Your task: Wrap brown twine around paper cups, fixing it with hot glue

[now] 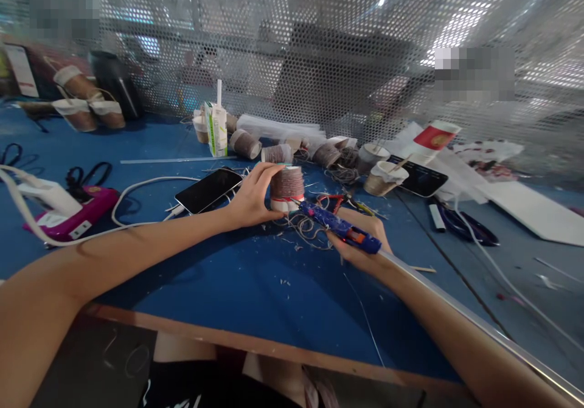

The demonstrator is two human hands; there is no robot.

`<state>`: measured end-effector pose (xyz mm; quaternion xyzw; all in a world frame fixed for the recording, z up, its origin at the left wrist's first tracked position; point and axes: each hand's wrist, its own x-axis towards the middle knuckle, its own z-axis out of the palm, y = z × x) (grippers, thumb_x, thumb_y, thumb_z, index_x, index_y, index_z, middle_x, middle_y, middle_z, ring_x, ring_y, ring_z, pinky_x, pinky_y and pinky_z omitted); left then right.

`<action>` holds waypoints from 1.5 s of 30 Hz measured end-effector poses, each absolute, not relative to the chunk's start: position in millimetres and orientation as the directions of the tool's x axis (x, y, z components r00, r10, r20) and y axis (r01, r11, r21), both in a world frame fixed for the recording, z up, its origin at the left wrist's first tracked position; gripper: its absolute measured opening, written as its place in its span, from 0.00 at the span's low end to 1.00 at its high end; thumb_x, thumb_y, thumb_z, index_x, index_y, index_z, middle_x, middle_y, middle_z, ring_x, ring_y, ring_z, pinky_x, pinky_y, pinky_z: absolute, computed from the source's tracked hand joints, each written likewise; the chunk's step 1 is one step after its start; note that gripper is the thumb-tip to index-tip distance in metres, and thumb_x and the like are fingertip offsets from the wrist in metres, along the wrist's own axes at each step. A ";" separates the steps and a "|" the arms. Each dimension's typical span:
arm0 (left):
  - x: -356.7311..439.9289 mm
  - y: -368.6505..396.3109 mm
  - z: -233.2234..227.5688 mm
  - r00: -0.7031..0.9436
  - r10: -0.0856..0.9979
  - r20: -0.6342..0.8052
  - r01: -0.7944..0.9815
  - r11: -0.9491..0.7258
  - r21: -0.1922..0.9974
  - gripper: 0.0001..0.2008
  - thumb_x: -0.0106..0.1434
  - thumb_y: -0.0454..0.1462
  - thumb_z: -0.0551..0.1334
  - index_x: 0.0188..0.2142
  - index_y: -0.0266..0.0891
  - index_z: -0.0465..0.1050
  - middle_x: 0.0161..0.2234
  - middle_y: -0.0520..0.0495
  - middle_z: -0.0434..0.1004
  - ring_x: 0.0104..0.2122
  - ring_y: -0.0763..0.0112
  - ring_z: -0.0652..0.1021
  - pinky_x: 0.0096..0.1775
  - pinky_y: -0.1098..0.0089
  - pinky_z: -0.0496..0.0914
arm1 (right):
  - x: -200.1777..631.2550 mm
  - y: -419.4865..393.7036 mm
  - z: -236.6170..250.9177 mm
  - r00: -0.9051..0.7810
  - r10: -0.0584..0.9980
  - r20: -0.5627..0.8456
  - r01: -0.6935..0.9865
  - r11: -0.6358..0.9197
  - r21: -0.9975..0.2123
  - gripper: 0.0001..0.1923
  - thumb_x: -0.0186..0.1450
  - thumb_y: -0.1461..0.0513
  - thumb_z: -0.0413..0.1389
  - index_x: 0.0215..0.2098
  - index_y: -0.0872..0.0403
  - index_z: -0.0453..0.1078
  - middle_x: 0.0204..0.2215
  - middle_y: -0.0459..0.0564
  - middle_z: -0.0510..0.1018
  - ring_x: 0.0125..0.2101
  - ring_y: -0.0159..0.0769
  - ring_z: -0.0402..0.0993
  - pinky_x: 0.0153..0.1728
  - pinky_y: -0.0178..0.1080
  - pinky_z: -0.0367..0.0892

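Note:
My left hand (253, 196) is closed round the left side of a small paper cup (287, 186) wound with brownish cord, with a bare red-and-white band near its lower end. In my right hand (360, 241) is a blue glue gun (340, 222), its nozzle at the cup's lower right edge. A long clear glue stick (456, 301) runs back from the gun along my right forearm. Loose grey cord (312, 231) lies in loops beneath the nozzle. Red-handled pliers (332, 203) lie just behind the gun, partly hidden.
A black phone (210, 190) lies left of the cup, near a magenta power strip (77, 213) with a white cable. Behind stand a drink carton (216, 129) and several cord-wrapped cups (245, 144). Scissors (469, 224) and a white board (538, 213) lie right. A perforated metal screen (255, 49) closes the back.

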<state>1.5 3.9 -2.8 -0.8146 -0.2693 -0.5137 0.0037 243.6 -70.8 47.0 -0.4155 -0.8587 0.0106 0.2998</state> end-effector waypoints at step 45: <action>-0.4 7.5 -5.7 0.264 0.344 0.901 0.295 -0.918 0.264 0.41 0.53 0.53 0.68 0.59 0.41 0.52 0.52 0.36 0.60 0.55 0.51 0.67 0.54 0.49 0.70 | 280.9 -50.5 54.8 -0.431 0.773 0.465 0.791 0.572 -0.219 0.12 0.60 0.58 0.52 0.20 0.50 0.56 0.17 0.45 0.67 0.18 0.32 0.62 0.22 0.36 0.56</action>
